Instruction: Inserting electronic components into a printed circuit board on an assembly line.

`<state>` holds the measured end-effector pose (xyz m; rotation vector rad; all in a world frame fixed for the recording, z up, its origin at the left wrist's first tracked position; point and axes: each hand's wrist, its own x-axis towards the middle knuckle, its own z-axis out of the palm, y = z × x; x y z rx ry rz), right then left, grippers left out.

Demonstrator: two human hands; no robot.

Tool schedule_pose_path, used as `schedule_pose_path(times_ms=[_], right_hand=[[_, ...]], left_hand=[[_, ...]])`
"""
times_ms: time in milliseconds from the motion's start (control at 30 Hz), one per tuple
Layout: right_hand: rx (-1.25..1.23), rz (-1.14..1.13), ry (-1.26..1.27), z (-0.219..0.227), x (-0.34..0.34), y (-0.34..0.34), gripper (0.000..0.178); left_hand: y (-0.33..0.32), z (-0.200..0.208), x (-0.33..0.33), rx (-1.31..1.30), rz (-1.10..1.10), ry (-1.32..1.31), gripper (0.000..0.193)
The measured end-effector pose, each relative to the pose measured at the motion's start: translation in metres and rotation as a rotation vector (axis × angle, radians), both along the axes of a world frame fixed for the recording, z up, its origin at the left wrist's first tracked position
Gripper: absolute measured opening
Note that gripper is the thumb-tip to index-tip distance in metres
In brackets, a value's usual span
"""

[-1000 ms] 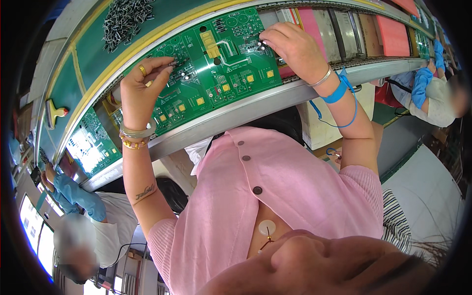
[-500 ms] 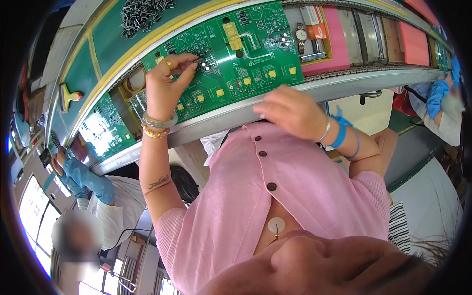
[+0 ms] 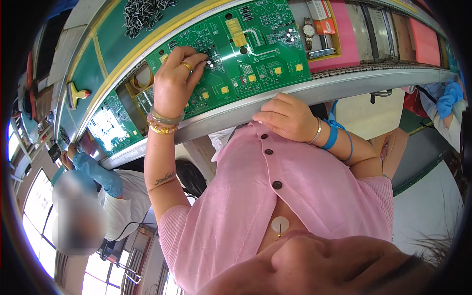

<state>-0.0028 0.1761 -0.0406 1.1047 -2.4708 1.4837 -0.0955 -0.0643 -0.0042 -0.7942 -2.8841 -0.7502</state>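
A large green circuit board (image 3: pixel 246 54) lies across the metal rails in front of me, carrying yellow square pads and small white and black parts. Over its left portion, my left hand (image 3: pixel 177 78) has thumb and fingertips pinched together just beside some small white cylindrical parts (image 3: pixel 211 64). Whatever sits in that pinch is too small or hidden to name. My right hand (image 3: pixel 285 117) is at the near rail (image 3: pixel 236 105), in front of my chest, with its fingers curled in. What those fingers hold, if anything, is hidden.
Beyond the board is a heap of small metal pieces (image 3: pixel 142 17) on a green surface. A second circuit board (image 3: pixel 110 125) is on the left. On the right, a wristwatch (image 3: pixel 309 32) and small box (image 3: pixel 322 19) lie in a yellow-edged tray. A co-worker (image 3: pixel 123 196) sits left.
My right hand has drawn back slightly toward my chest, its fingers more curled. The left hand remains pinched over the same part of the board. The whole view has shifted a little.
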Motion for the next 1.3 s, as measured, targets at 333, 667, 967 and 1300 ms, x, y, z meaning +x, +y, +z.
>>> schedule_pose_path(times_ms=[333, 667, 967, 1300], right_hand=[[-0.009, -0.014, 0.01, -0.002, 0.0, 0.001, 0.027], [0.004, 0.047, 0.002, 0.003, -0.011, -0.007, 0.024], [0.327, 0.423, 0.186, 0.02, -0.021, -0.127, 0.06], [0.587, 0.403, 0.247, -0.006, -0.044, -0.148, 0.049]], left_hand=[[0.004, 0.001, -0.004, -0.052, -0.055, 0.016, 0.013], [-0.004, -0.004, -0.001, -0.054, -0.049, 0.132, 0.032], [-0.124, -0.006, 0.058, -0.154, 0.664, 0.203, 0.058], [-0.29, -0.053, 0.115, -0.364, 1.354, -0.2, 0.091]])
